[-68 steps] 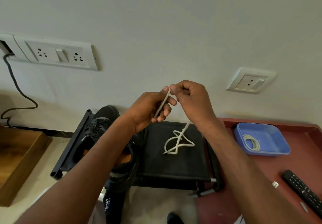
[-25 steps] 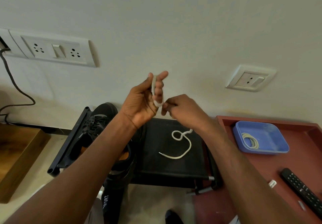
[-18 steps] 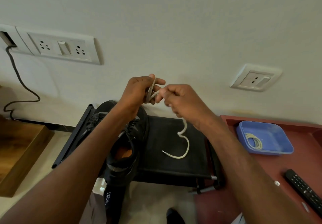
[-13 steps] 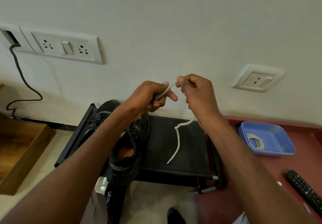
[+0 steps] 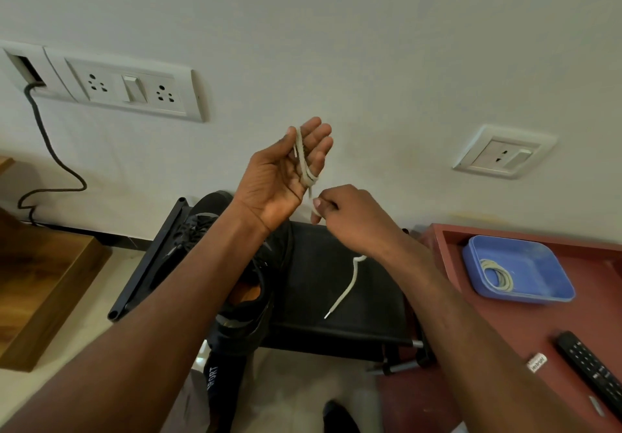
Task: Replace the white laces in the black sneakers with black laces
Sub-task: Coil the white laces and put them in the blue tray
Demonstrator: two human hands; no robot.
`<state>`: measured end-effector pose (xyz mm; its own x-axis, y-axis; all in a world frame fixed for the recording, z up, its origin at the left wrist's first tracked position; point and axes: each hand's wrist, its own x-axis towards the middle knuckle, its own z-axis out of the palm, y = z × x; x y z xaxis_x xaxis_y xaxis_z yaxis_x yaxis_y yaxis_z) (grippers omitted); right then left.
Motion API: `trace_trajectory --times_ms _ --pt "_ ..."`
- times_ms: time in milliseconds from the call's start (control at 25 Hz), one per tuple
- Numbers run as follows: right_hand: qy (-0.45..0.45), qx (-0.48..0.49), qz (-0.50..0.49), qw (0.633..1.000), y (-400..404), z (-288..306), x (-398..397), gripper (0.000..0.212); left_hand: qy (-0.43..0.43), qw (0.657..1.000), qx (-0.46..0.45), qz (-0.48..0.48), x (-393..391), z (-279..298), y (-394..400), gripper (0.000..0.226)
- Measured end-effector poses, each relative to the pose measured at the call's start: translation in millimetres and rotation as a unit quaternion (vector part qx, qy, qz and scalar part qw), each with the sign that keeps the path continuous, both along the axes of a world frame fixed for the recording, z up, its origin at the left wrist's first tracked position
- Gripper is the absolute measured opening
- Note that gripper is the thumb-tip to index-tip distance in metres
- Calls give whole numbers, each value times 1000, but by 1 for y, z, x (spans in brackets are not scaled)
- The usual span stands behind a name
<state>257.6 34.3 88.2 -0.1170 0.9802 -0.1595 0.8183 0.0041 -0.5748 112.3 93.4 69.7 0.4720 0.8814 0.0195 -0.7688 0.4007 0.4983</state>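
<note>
Forearms fill the foreground, both bare, reaching up from the bottom corners and hiding part of what lies below. Under the left forearm a black sneaker [image 5: 247,301] stands on a black fabric stool [image 5: 340,298], its orange lining showing at the mouth, its upper matte. A second black sneaker [image 5: 202,220] sits behind it, toe toward the wall, half hidden by the same arm. Right of the stool, a reddish-brown surface [image 5: 525,325] with a raised lip carries a black remote control [image 5: 592,370], a small white label [image 5: 537,362] and a blue plastic tray [image 5: 538,264], shallow and round-cornered, with a coiled pale lace [image 5: 496,274] lying inside it. Left of the stool is a wooden ledge [image 5: 40,281] with a visible grain.

Up higher now: the left hand [image 5: 282,176] is raised palm-up, fingers straightened, with the white lace [image 5: 304,166] looped in several turns round them. The right hand [image 5: 350,217] sits just beside and below it, fingers curled and pinching that same lace. Its loose tail drops behind the right wrist and trails over the stool fabric, ending in a stiff tip.

Beyond, a plain pale wall carries a white double socket plate with a switch [image 5: 129,87], a black cable [image 5: 50,163] snaking down from a slot, and a single socket [image 5: 503,153] to the right.
</note>
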Motion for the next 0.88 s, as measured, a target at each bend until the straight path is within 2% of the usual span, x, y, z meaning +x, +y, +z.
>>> trace_trajectory --times_ms 80,160,280,360,480,560,640,760,800,840,880 --pt "56 -22 40 997 -3 7 -3 32 148 986 51 65 -2 -6 7 37" --pt "148 1 36 988 -4 18 -2 29 321 936 120 79 -5 -10 11 34" --pt "298 96 -50 948 -2 28 4 27 434 881 189 23 -7 -7 6 34" --pt "301 166 -134 930 2 25 13 25 420 884 198 -60 -2 -2 -1 44" --pt "198 173 -211 941 11 11 26 24 305 920 184 -162 3 -2 -3 58" --pt "160 115 -201 960 13 5 27 29 254 943 157 -150 7 -5 -1 52" --pt "112 58 -171 977 14 2 24 29 185 973 92 -100 8 -6 -1 46" --pt "27 -46 -16 998 6 0 13 29 75 997 13 -8 7 -6 3 46" --pt "22 -69 39 997 3 -1 9 29 94 995 11 23 5 -8 6 47" --pt "36 -76 74 994 1 0 5 30 160 985 27 53 3 -9 7 47" --pt "62 -66 87 992 0 3 3 30 261 960 63 77 1 -9 7 47"
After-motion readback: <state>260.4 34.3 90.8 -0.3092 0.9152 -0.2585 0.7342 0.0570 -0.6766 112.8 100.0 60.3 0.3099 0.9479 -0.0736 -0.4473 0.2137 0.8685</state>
